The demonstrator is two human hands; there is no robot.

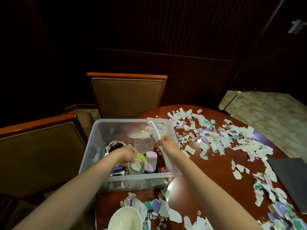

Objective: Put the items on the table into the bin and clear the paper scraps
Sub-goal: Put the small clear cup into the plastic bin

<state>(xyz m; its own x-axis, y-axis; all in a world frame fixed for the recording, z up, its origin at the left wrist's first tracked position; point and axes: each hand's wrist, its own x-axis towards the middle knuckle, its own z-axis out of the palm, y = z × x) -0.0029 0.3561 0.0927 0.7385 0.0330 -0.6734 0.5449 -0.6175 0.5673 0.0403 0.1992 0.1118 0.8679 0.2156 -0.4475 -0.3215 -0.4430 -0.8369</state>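
A clear plastic bin [93,146] stands on the left part of the round wooden table [207,176]. Inside it lie a coiled white cable [114,144], a pink case [151,161], a small clear box [143,143] and other small items. My left hand [127,153] holds a clear glass [137,165] with paper scraps in it, tipped over the bin. My right hand [167,144] grips a white comb [155,132] above the bin's right side. Torn paper scraps [216,138] litter the table to the right and near me.
A white bowl [125,219] sits at the table's near edge among scraps. A dark flat pad [292,178] lies at the right. Two padded wooden chairs [127,95] stand behind and left of the bin. Patterned floor shows beyond the table at the right.
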